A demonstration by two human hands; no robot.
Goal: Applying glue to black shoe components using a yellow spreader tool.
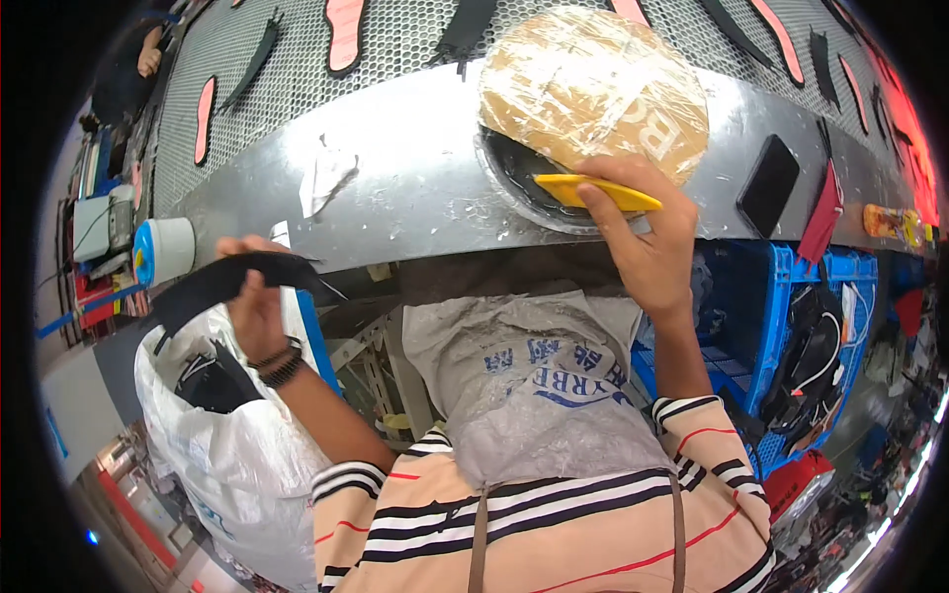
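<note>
**Yellow scraper at the round pan, black strip over the bag**

Right hand (pixel 647 247) raised to centre frame, forearm rising from the lower edge in a striped sleeve, wrist slightly bent, palm turned toward the body. Fingers (pixel 605 203) clamped on a flat yellow plastic scraper (pixel 593 191), thumb beneath and the rest wrapped over its right end. Blade lying almost level, its left tip over the rim of a dark round pan (pixel 514 173) sunk into the grey metal bench (pixel 415 188). Just above, touching or nearly touching the hand, a round brown cardboard disc wrapped in clear film (pixel 593 84), tilted across the pan's far side.

Left hand (pixel 255 311) lower and at the left of frame, beaded bands at the wrist, fingers closed around a long curved black flat strip (pixel 232 277) held near its middle, both ends free. Directly below, an open white plastic bag (pixel 227 435) with dark pieces inside. White cup with a blue lid (pixel 163 249) at the bench's left end.

Probably best done with the blade kept flat and shallow against the pan's rim, pressure even, wrist steady rather than prying. Worth keeping the strip off the bench's edge and clear of the pan.

More black and pink strips (pixel 346 35) spread on the perforated mesh (pixel 247 99) at upper left.
</note>
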